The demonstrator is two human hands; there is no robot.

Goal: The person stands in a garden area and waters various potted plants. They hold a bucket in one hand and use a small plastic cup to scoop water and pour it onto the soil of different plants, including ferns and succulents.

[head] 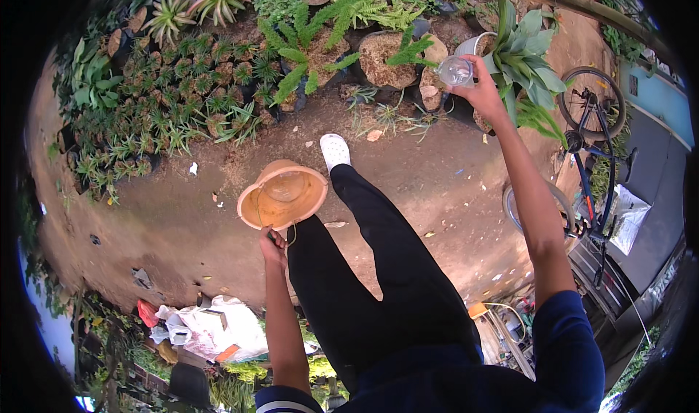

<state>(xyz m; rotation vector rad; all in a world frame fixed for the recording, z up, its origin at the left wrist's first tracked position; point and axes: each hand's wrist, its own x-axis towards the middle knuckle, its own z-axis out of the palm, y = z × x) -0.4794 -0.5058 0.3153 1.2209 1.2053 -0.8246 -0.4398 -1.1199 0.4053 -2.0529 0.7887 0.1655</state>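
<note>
My left hand (272, 244) grips an orange plastic bucket (267, 208) at its near rim, where a thin cord handle (259, 197) loops. The bucket is tilted, its mouth facing me, and its inside looks stained. Held out to the far right, my right hand (481, 88) is closed around a clear plastic container (455, 71), perhaps a cut bottle or cup. This container is over potted plants, beside a white pot (469, 46) with a broad-leaved plant (527, 58). Stones (430, 90) and a soil-filled planting bag (386, 61) lie just left of it.
Many small plants in bags (185, 85) fill the left side. A foxtail fern (300, 50) grows at the top middle. A bicycle (592, 140) stands at right. White sacks (224, 325) lie behind on the left. My white clog (335, 150) rests on bare dirt ground (415, 178).
</note>
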